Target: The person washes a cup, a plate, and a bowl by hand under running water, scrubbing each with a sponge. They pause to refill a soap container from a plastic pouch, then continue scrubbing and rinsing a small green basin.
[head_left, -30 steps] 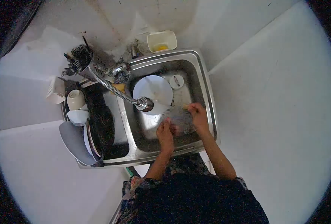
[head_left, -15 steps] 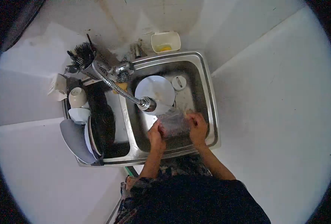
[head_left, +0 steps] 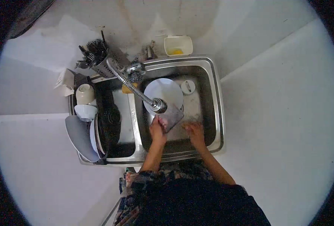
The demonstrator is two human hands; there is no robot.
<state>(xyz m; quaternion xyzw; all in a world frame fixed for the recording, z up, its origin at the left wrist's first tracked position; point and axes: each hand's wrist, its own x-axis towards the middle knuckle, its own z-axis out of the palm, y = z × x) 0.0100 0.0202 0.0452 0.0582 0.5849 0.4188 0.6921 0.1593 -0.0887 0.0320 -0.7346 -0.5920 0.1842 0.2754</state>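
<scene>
My left hand (head_left: pixel 157 129) is closed on the near left edge of a clear plastic container (head_left: pixel 173 119), held tilted under the tap's spray head (head_left: pixel 159 105) over the right basin. Water runs onto it. To its right, apart from the container, is my right hand (head_left: pixel 195 134), blurred, its fingers bent together around something I cannot make out. A white plate (head_left: pixel 163 90) lies in the basin beyond the container, with a round white lid (head_left: pixel 188 87) beside it.
Left of the basin, a dish rack holds a cream cup (head_left: pixel 85 94), a white bowl (head_left: pixel 86 112) and a grey plate (head_left: pixel 78 139). A cutlery holder (head_left: pixel 103 67) stands behind. A yellow sponge (head_left: pixel 129 88) lies by the divider; a cream tub (head_left: pixel 178 46) sits behind the sink.
My right hand has come away from the container and dropped slightly lower. The container has turned and tilted in my left hand. The whole view has shifted slightly.
</scene>
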